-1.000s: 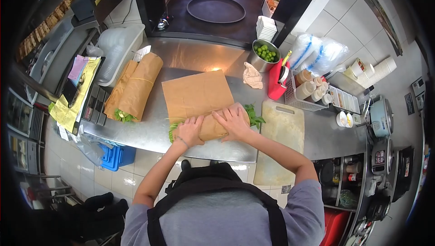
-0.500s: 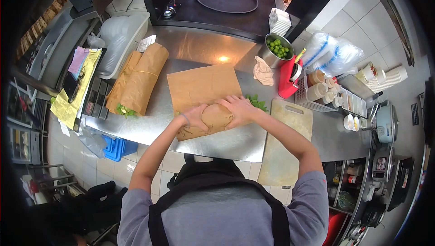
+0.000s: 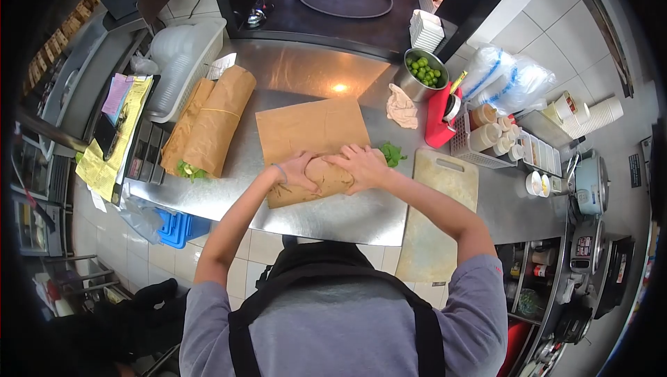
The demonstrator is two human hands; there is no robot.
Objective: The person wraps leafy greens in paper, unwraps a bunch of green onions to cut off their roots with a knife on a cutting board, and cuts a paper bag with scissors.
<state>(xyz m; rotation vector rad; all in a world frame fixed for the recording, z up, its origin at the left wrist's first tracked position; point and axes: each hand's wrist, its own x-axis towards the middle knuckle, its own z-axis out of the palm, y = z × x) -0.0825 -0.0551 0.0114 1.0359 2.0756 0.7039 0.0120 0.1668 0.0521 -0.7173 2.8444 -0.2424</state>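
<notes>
On the steel counter, a sheet of brown paper [image 3: 313, 127] is partly rolled around a bundle, its flat part stretching away from me. Leafy greens [image 3: 393, 155] poke out of the roll's right end. My left hand [image 3: 299, 173] is curled over the left part of the roll, thumb toward the middle. My right hand [image 3: 361, 168] wraps over its right part, near the greens. Both hands press on the paper roll [image 3: 323, 179]; the fingertips behind it are partly hidden. Left of them lie finished-looking brown paper bundles [image 3: 221, 123], the front one tied with a band, greens showing at its lower end.
A cutting board [image 3: 441, 217] lies at the right, below a red dispenser [image 3: 439, 120] and a metal pot [image 3: 425, 78] of green limes. A crumpled cloth [image 3: 401, 107] sits nearby. Sauce containers [image 3: 486, 134] fill a basket. A plastic bin [image 3: 208, 43] stands at the back left.
The paper roll has turned slightly away from me, its near edge higher on the counter. My hands have shifted a little with it, and fewer greens show at the right end.
</notes>
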